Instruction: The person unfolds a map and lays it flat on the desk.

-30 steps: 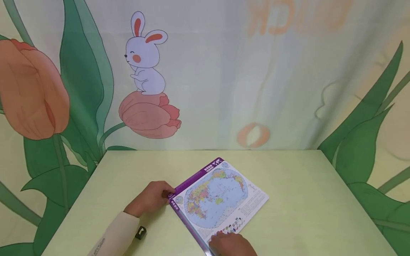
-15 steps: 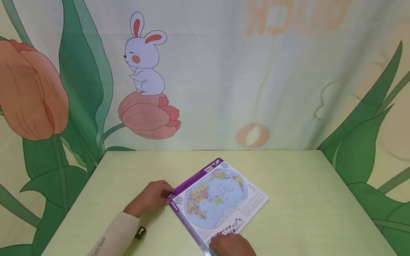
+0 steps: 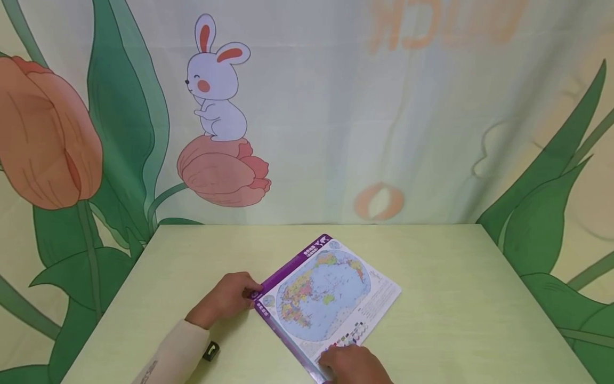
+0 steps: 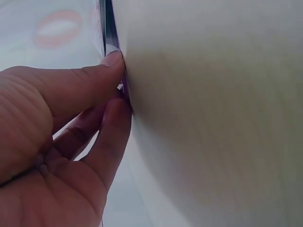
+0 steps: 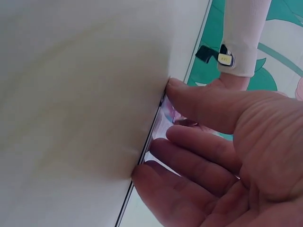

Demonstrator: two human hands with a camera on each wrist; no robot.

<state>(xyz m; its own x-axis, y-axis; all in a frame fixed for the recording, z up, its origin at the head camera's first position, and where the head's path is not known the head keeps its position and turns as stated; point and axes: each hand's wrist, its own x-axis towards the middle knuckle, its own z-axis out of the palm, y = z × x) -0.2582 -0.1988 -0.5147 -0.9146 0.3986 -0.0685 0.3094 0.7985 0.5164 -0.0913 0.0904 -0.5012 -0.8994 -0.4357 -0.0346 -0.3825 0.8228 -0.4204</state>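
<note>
A flat world map (image 3: 336, 298) with a purple border lies slanted on the pale table (image 3: 446, 320), its printed side up. At its left corner my left hand (image 3: 235, 293) pinches the edge, thumb on the border. The left wrist view shows that hand's (image 4: 71, 127) thumb and fingertips along a thin purple edge, right at the tabletop. My right hand (image 3: 357, 364) grips the map's near corner with curled fingers and partly covers it. In the right wrist view, thumb and fingers of this hand (image 5: 213, 137) reach the tabletop on either side of a shiny purple part of the map.
A small black device (image 3: 211, 350) sits at the left sleeve (image 3: 175, 349). Behind the table's far edge hangs a curtain (image 3: 316, 106) printed with a rabbit, tulips and green leaves.
The near end of the map has shifted slightly right and away from me, with my right hand moving along. My left hand has stayed at the left corner.
</note>
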